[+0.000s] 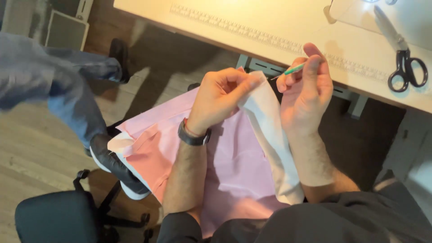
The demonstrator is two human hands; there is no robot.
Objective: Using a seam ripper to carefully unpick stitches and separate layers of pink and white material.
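Head view, soft pink fabric (234, 157), thin green tool (291, 69)

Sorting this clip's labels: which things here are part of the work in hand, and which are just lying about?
In use:
left hand pinching the pink and white fabric
right hand holding a thin green tool

Lying about:
black-handled scissors on the table
printed ruler strip
black office chair

The fabric (234, 166) lies across the person's lap, below the table (279, 22) edge. Above it, the left hand (220, 96) pinches a strip (270, 135), just left of the right hand (306, 87), which holds what seems a slim tool (290, 70). Scissors (405, 63) lie on the table, far right. A chair (54, 216) stands lower left.
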